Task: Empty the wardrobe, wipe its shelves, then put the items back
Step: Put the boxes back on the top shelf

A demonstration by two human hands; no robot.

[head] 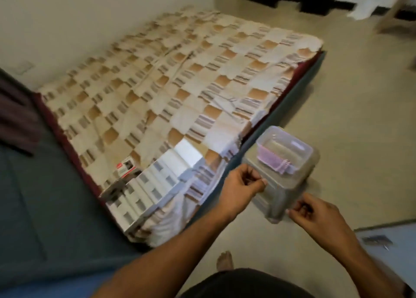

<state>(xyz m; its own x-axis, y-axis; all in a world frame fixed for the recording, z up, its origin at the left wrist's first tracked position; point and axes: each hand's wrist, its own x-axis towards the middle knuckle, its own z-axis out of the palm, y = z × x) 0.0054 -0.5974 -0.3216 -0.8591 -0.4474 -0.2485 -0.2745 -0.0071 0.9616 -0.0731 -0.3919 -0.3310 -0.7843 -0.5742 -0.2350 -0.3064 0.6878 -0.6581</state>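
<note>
A clear plastic box is held above the floor, just off the near right corner of the mattress, and both hands are on it. The left hand has its fingers curled round the box's near left edge, thumb on top, so it grasps the box. The right hand pinches the box's near right lower corner with curled fingers; motion blur hides exactly where the fingertips meet the plastic. The box is see-through with a lid on top, and inside it lies something pale purple against the left wall; what it is cannot be told. The mattress lies flat on the floor under a sheet checked in cream, tan and striped squares, with a dark red edge showing at its near left side. On the near corner of the mattress, to the left of the box, sits a row of white cartons packed side by side, and a small red and white packet lies just beyond them. Left of the mattress is a dark teal surface, with a dark brownish cloth at the far left edge of the view. A bare foot stands on the floor nearer than the box, below the left forearm. To the right of the right hand, at the frame edge, is a pale blue panel.
</note>
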